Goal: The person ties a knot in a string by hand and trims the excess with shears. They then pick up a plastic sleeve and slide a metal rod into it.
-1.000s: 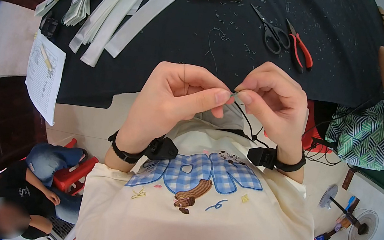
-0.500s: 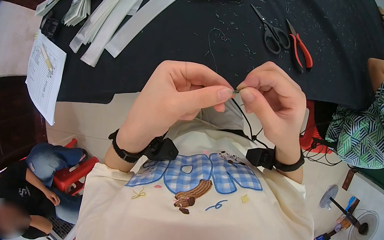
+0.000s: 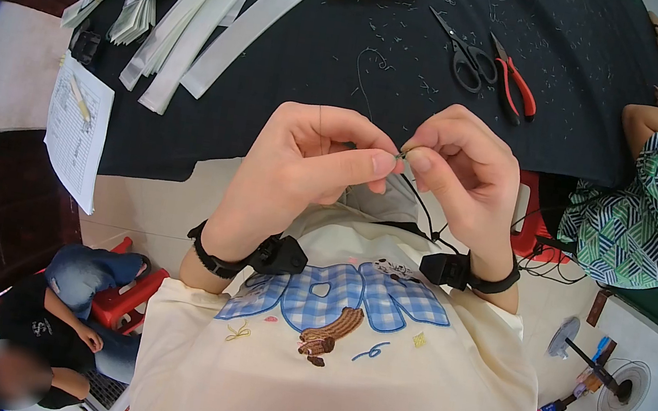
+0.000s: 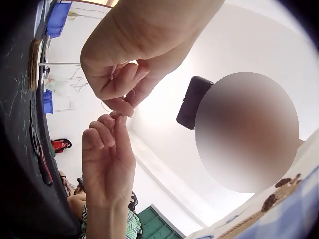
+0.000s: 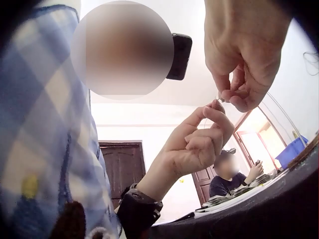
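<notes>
The left hand (image 3: 300,169) and right hand (image 3: 461,174) each pinch a tiny greyish wire-like piece (image 3: 400,156) at their fingertips, just off the near edge of the black-covered desk (image 3: 310,43). If either pinch loosens, the piece would likely drop past the desk and be lost.

Beyond your left grip (image 3: 310,161) and right grip (image 3: 456,169), the tabletop (image 3: 324,62) is black, flecked with pale snippings. The tiny piece (image 3: 399,156) pinched between both grips looks pale grey. Past the right grip lie black scissors (image 3: 460,47) and pliers (image 3: 517,81) with red handles. Past the left grip lie glossy whitish strips (image 3: 231,32) and a white sheet (image 3: 74,132) printed with fine dark lines. Below the grips your wrist straps (image 3: 208,260) are black. Your shirt (image 3: 336,392) is cream, with blue-and-white checked letters and a brown figure. Right of the right grip, a garment (image 3: 638,224) shows a green-and-white geometric print.
</notes>
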Tool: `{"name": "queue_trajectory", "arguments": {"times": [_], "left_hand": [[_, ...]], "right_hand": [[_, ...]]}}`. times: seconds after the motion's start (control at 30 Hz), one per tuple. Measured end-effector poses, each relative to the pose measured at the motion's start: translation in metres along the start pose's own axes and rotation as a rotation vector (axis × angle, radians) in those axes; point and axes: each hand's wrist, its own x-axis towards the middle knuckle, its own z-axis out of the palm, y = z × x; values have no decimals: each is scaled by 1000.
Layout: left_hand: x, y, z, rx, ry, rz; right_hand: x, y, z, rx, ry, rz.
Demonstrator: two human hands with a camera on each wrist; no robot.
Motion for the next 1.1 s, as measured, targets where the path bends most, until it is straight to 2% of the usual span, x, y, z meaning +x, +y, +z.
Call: {"name": "queue_trajectory", "arguments": {"times": [0.33, 0.63, 0.7, 0.77, 0.8, 0.87, 0.9, 0.93, 0.97, 1.0, 1.03, 1.1], "left_hand": [[3, -3, 1, -83, -3, 12], [9, -7, -1, -11, 39, 78], [11, -5, -2, -19, 38, 99], [13, -2, -3, -32, 76, 94], [16, -2, -2, -34, 71, 106], [20, -4, 2, 138, 215, 348], [22, -6, 1, 136, 215, 357], [26, -10, 0, 238, 266, 462], [27, -11, 0, 341, 317, 563], [27, -11, 1, 338, 319, 570], [27, -10, 2, 413, 357, 612], [27, -8, 3, 488, 403, 655]], "right_hand": [[2, 3, 0, 111, 4, 58], [7, 3, -4, 142, -25, 112], [9, 4, -8, 109, -8, 87], [13, 5, -15, 46, 139, 139], [17, 7, -21, -90, 211, 143], [29, 14, -36, -562, 290, 89], [35, 19, -42, -791, 308, 44], [39, 31, -48, -794, 307, 37], [41, 46, -53, -1030, 315, -34], [42, 55, -56, -1265, 321, -110], [44, 57, -57, -1267, 319, -120], [47, 58, -56, -1245, 275, 146]]}}
